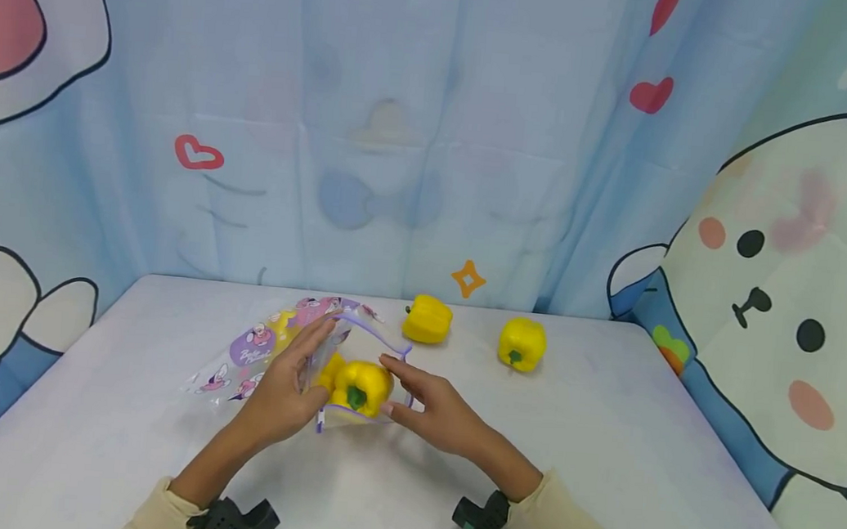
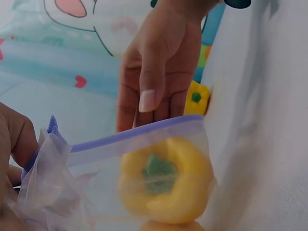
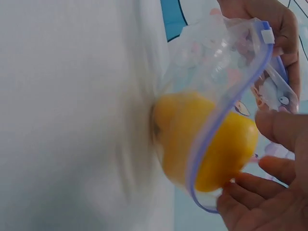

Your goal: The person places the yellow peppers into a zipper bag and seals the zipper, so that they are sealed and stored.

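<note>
A clear printed zip bag [image 1: 220, 373] with a purple seal lies on its side, its mouth spread towards me. Just inside the mouth sits a yellow bell pepper [image 1: 374, 382], green stem facing out; another yellow pepper [image 1: 329, 370] shows partly behind it. My left hand [image 1: 285, 388] holds the bag's rim at the left, as the right wrist view shows its fingers curled over the edge [image 3: 284, 29]. At the mouth's right side is my right hand [image 1: 442, 413], fingers fairly straight, the fingertips [image 3: 236, 192] by the front pepper and rim.
Two loose yellow bell peppers stand farther back on the white table [image 1: 602, 457], one pepper [image 1: 427, 320] behind the bag and one pepper [image 1: 523, 344] to its right. A blue cartoon curtain [image 1: 437, 69] hangs behind the table.
</note>
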Action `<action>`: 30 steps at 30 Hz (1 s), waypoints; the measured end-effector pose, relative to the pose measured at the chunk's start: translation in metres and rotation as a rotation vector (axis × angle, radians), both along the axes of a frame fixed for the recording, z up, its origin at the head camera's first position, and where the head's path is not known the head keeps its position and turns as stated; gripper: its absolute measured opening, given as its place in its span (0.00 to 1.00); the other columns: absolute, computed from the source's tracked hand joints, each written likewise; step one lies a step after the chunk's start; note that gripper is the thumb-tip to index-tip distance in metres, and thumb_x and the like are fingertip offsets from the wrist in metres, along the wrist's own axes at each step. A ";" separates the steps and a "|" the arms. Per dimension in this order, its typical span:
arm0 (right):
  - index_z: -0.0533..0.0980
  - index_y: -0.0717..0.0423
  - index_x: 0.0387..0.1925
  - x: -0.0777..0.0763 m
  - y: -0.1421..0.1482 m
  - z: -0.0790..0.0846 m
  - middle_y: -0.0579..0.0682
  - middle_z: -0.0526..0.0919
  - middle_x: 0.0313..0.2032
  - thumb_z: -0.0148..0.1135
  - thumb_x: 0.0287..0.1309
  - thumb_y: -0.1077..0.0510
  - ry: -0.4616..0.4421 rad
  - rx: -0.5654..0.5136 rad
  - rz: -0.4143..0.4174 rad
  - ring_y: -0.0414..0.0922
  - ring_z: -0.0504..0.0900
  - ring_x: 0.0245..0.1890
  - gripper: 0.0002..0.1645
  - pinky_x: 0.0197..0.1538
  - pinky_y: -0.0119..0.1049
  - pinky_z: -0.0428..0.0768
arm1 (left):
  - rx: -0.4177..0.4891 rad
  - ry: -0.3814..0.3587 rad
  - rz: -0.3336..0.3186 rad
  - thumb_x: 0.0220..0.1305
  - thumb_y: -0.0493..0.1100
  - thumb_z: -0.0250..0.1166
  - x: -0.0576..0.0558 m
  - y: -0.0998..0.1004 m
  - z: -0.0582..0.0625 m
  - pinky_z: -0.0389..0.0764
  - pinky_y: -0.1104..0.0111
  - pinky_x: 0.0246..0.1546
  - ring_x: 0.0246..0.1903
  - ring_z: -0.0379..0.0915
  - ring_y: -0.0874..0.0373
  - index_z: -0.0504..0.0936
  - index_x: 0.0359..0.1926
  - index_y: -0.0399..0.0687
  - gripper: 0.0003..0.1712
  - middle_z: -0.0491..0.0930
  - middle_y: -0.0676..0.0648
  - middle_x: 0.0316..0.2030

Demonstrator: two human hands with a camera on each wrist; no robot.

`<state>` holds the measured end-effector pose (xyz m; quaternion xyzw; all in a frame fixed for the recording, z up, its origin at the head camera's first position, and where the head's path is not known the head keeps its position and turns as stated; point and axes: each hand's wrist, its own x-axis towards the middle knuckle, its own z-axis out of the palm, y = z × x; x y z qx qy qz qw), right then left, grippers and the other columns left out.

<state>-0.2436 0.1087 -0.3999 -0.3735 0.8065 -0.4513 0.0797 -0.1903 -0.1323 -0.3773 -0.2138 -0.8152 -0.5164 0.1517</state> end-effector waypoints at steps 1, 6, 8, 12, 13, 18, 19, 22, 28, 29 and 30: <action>0.59 0.56 0.73 0.000 0.001 0.001 0.46 0.60 0.71 0.62 0.63 0.60 -0.009 0.009 0.011 0.42 0.58 0.71 0.39 0.66 0.43 0.64 | -0.001 0.000 0.003 0.51 0.25 0.57 0.000 0.000 0.000 0.65 0.52 0.60 0.72 0.45 0.41 0.59 0.72 0.39 0.44 0.52 0.42 0.74; 0.58 0.53 0.73 0.002 0.006 0.002 0.44 0.58 0.72 0.61 0.64 0.61 -0.007 0.015 0.053 0.42 0.57 0.71 0.39 0.66 0.42 0.64 | -0.008 0.004 0.018 0.51 0.25 0.58 0.000 0.000 -0.001 0.67 0.52 0.59 0.71 0.47 0.40 0.59 0.72 0.39 0.44 0.53 0.43 0.73; 0.59 0.53 0.73 0.002 0.008 0.003 0.44 0.60 0.72 0.60 0.64 0.61 0.002 -0.003 0.062 0.42 0.59 0.70 0.38 0.66 0.41 0.64 | -0.006 0.007 0.020 0.51 0.25 0.58 0.000 -0.001 -0.001 0.67 0.51 0.59 0.71 0.47 0.40 0.59 0.72 0.39 0.44 0.53 0.43 0.73; 0.65 0.55 0.70 0.001 0.011 0.007 0.45 0.68 0.67 0.59 0.66 0.59 -0.018 -0.034 0.063 0.42 0.66 0.67 0.32 0.64 0.38 0.68 | -0.007 0.008 0.022 0.51 0.25 0.58 -0.001 0.000 -0.001 0.66 0.52 0.60 0.71 0.47 0.40 0.60 0.72 0.39 0.44 0.53 0.44 0.73; 0.67 0.55 0.68 0.001 0.012 0.008 0.46 0.70 0.66 0.58 0.66 0.59 -0.030 -0.038 0.058 0.41 0.68 0.66 0.29 0.63 0.37 0.69 | -0.010 0.005 0.022 0.50 0.25 0.58 -0.001 0.000 -0.001 0.66 0.52 0.60 0.71 0.47 0.40 0.60 0.72 0.39 0.45 0.53 0.44 0.73; 0.76 0.57 0.60 -0.003 0.019 0.013 0.49 0.80 0.56 0.56 0.68 0.59 -0.069 -0.082 0.043 0.42 0.76 0.59 0.21 0.58 0.35 0.75 | -0.018 -0.005 0.027 0.49 0.25 0.58 0.000 0.002 -0.001 0.66 0.52 0.59 0.71 0.48 0.40 0.60 0.72 0.39 0.45 0.54 0.43 0.73; 0.76 0.58 0.59 -0.004 0.021 0.014 0.49 0.81 0.55 0.55 0.68 0.59 -0.064 -0.095 0.040 0.42 0.77 0.57 0.20 0.57 0.35 0.76 | -0.016 -0.004 0.024 0.49 0.25 0.58 0.000 0.002 -0.001 0.66 0.52 0.59 0.71 0.48 0.40 0.60 0.72 0.39 0.45 0.54 0.43 0.73; 0.78 0.60 0.56 -0.008 0.026 0.015 0.50 0.84 0.50 0.55 0.68 0.60 -0.029 -0.130 0.023 0.45 0.80 0.53 0.18 0.55 0.35 0.78 | -0.010 -0.003 0.014 0.49 0.24 0.57 0.000 0.002 -0.002 0.65 0.52 0.60 0.71 0.47 0.40 0.59 0.72 0.38 0.45 0.53 0.42 0.73; 0.78 0.65 0.54 -0.018 0.035 0.014 0.54 0.84 0.48 0.55 0.68 0.60 0.005 -0.198 -0.027 0.56 0.81 0.50 0.17 0.53 0.38 0.79 | -0.001 -0.004 -0.002 0.49 0.24 0.57 -0.001 0.002 -0.003 0.64 0.53 0.60 0.71 0.46 0.40 0.59 0.72 0.37 0.45 0.53 0.42 0.73; 0.78 0.64 0.53 -0.020 0.036 0.013 0.54 0.84 0.48 0.56 0.68 0.60 0.010 -0.197 -0.046 0.56 0.81 0.50 0.17 0.53 0.38 0.79 | 0.000 -0.004 -0.003 0.49 0.24 0.57 -0.001 0.002 -0.003 0.64 0.53 0.60 0.71 0.46 0.40 0.59 0.72 0.37 0.45 0.53 0.42 0.73; 0.79 0.63 0.53 -0.023 0.037 0.012 0.54 0.84 0.48 0.56 0.68 0.60 0.017 -0.193 -0.067 0.56 0.81 0.51 0.16 0.53 0.37 0.79 | -0.002 -0.002 -0.002 0.49 0.24 0.57 -0.001 0.002 -0.003 0.64 0.53 0.61 0.71 0.46 0.40 0.59 0.72 0.37 0.45 0.53 0.41 0.73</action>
